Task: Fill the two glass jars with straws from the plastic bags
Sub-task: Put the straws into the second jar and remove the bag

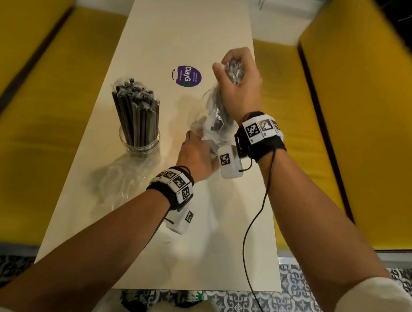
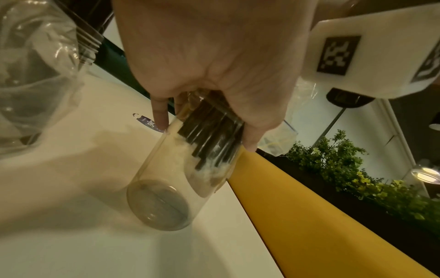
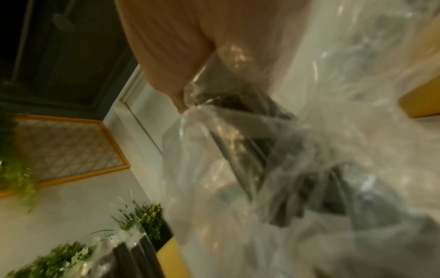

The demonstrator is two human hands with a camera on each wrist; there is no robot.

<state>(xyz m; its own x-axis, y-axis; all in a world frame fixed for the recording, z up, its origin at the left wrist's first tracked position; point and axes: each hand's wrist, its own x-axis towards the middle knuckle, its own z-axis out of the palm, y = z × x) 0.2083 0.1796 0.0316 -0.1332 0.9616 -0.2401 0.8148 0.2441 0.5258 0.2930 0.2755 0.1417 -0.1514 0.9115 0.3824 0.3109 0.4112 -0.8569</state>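
Note:
One glass jar [image 1: 139, 142] stands at the table's left, packed with black straws [image 1: 136, 112]. The second glass jar [image 2: 171, 184] is tilted over the table, and my left hand [image 1: 196, 154] grips it round its mouth. Black straw ends [image 2: 209, 139] reach a short way into this jar. My right hand [image 1: 237, 77] is higher up, curled round a clear plastic bag [image 1: 214, 121] that holds a bundle of straws pointing down at the jar. In the blurred right wrist view the bag [image 3: 297, 169] covers the straws below my right hand [image 3: 171, 47].
An empty crumpled plastic bag [image 1: 125, 182] lies in front of the filled jar. A purple round sticker [image 1: 187, 76] marks the cream table [image 1: 189, 25]. Yellow benches [image 1: 355, 147] run along both sides. A black cable [image 1: 249, 237] hangs from my right wrist.

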